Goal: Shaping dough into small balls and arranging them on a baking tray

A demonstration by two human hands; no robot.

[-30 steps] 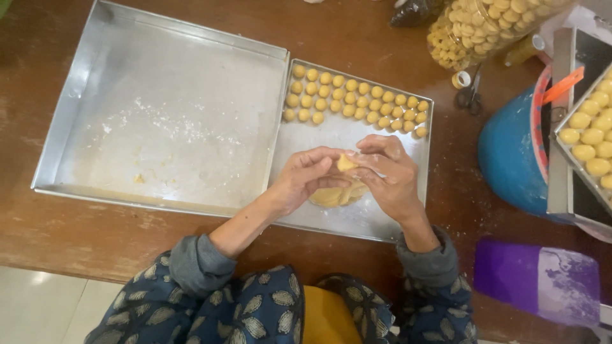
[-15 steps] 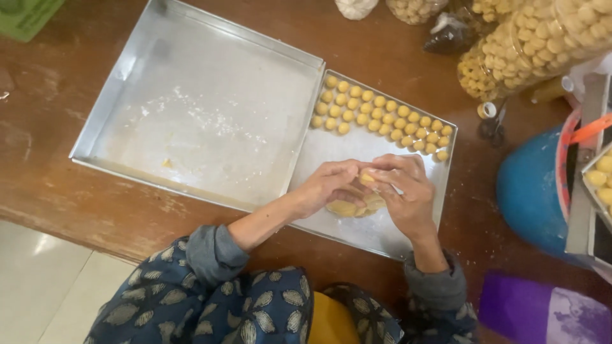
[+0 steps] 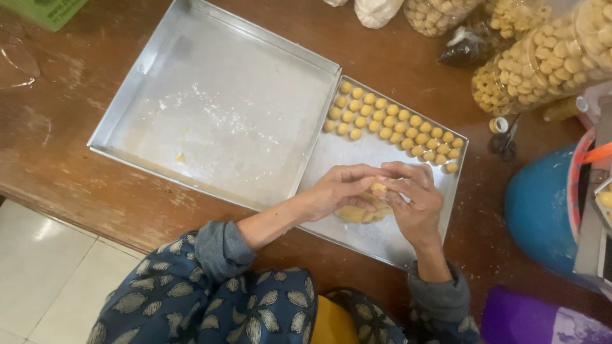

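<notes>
My left hand (image 3: 338,190) and my right hand (image 3: 414,199) meet over the smaller metal tray (image 3: 357,156), fingers pinching a small piece of yellow dough (image 3: 378,188) between them. Under the hands lies a larger lump of yellow dough (image 3: 357,215) on the tray. Rows of small yellow dough balls (image 3: 392,124) fill the tray's far end. A big empty metal tray (image 3: 217,108), dusted with flour, sits to the left, touching the small one.
Clear jars and bags of finished yellow balls (image 3: 542,57) stand at the far right. A blue round container (image 3: 542,210) is at the right, a purple object (image 3: 542,318) near my right elbow. The brown wooden table's edge (image 3: 76,204) meets the tiled floor at left.
The view has shifted, so the trays sit lower and further right in frame. Both hands stay together over the small tray, working the dough piece.
</notes>
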